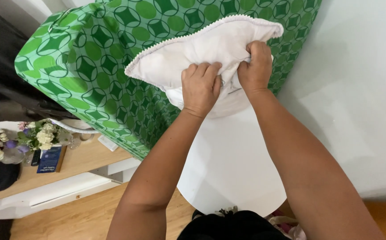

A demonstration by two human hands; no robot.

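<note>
A white pillow [210, 49] with a zigzag-trimmed edge is held up in front of me, above a round white table [228, 173]. My left hand [201, 86] grips the bunched fabric at the pillow's lower middle. My right hand [256, 66] is clenched on the fabric just to the right of it, near the pillow's right corner. Both hands sit close together, almost touching. Behind the pillow lies a green cloth [99, 66] printed with circles and diamonds.
A pale wall [357, 89] fills the right side. At the left, a low wooden shelf [77, 164] carries artificial flowers [39, 135], a dark blue booklet [51, 159] and a black pouch [0, 175]. Wooden floor [77, 218] shows below.
</note>
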